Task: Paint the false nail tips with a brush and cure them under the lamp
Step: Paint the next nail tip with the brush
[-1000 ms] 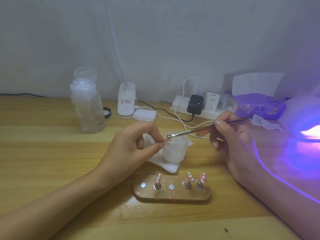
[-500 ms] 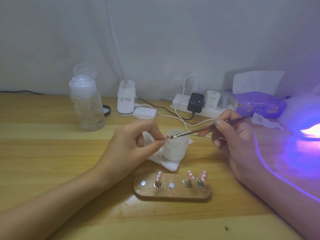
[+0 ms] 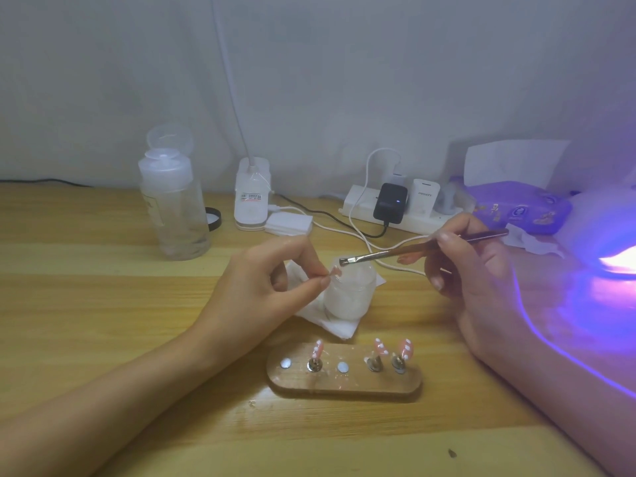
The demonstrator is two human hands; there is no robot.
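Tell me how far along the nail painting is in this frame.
Done: three nail tips on the wooden stand show pink with white dots. In hand: the left hand pinches another tip while the right hand holds the brush with its bristles at it. Left: that tip goes under the lit lamp; two stand spots sit empty. Curing of the three cannot be judged.

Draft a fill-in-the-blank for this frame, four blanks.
1. The wooden holder carries ____ nail tips.
2. The right hand holds the ____ by its handle.
3. The left hand pinches one nail tip near the frosted ____.
4. The lamp glows ____.
Missing: three; brush; jar; purple.
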